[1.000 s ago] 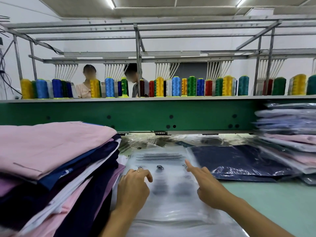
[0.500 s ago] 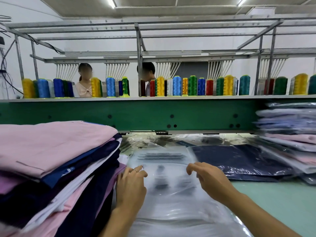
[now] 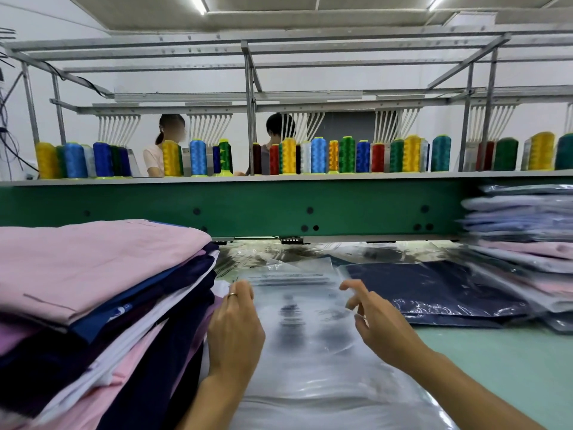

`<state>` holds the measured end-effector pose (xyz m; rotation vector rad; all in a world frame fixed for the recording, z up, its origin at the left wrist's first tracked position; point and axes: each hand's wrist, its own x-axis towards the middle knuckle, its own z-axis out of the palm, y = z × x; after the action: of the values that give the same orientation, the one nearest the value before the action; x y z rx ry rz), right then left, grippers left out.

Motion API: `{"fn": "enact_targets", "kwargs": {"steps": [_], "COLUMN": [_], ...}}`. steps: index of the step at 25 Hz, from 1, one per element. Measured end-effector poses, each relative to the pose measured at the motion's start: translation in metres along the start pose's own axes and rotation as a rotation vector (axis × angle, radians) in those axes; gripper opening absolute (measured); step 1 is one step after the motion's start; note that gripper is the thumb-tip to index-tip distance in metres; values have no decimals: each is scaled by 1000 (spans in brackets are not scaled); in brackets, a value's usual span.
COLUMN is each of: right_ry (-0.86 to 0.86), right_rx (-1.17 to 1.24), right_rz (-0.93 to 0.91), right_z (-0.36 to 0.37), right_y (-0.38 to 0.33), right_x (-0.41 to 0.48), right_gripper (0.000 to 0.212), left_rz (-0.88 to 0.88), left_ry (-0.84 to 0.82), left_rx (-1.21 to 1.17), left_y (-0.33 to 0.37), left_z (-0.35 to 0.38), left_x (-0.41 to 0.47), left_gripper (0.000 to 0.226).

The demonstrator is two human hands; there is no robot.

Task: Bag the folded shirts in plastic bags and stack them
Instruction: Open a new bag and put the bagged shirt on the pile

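Pale green tabletop (image 3: 496, 367) carries the work, with a green machine beam (image 3: 279, 209) crossing behind it.

At the near middle the left hand (image 3: 235, 333), a ring (image 3: 232, 294) on one finger, lies back-up on the left edge of a clear plastic bag (image 3: 304, 361). Its fingers curl down at the far end and hide their tips, so I cannot tell whether they grip the film. The right hand (image 3: 381, 324) is over the bag's right side, fingers bent and spread, the forefinger reaching far. A raised fold of film runs toward the thumb, but blur hides whether it pinches it. The bag lies flat and lengthways between the arms, with dark printed lines across its far end.

Touching the left forearm is a tall pile of folded shirts (image 3: 93, 274), unbagged: pink on top, then blue, navy, white and more pink below. Just right of the empty bag lies a navy shirt in plastic (image 3: 434, 290). Beyond it, at the right edge, stands a stack of bagged shirts (image 3: 527, 243) in pale blue and pink.

Above the beam a shelf holds a row of thread cones (image 3: 319, 155), yellow, blue, green and red, under a grey metal frame (image 3: 251, 97). Two people (image 3: 167, 141) stand behind the cones.
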<state>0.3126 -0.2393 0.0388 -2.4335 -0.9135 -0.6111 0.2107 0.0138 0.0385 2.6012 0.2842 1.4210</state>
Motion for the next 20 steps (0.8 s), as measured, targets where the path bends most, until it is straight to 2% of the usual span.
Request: {"fn": "enact_targets", "kwargs": {"steps": [1,3,5,7,9,15,20], "right_ry": [-47,-161,-285,-369,-393,-430,-434], "right_rx": [-17,-73,-72,-44,-41,-76,-68], "right_rz": [-15,-47,-47,-20,-7,21,86], "right_z": [0,3,8,12,13,13,14], "right_y": [2,5,5,3,0,-9,-21], "right_x": [-1,-3,-5,-6,-6,-5,-6], "right_gripper": [49,30,21,27,32,36,50], "left_rz": [22,103,174,195,190,159,124], "left_ry": [-60,-282,-530,-718,-779,-770,-874], "left_rx": [7,58,-6,-46,-36,-2,94], "left_y": [-1,-2,-7,-9,-11,-7,-1], "left_z": [2,12,23,29,34,34,18], "left_x": [-1,-8,-19,-24,-25,-26,-14], "left_gripper": [53,68,56,37,37,44,53]}}
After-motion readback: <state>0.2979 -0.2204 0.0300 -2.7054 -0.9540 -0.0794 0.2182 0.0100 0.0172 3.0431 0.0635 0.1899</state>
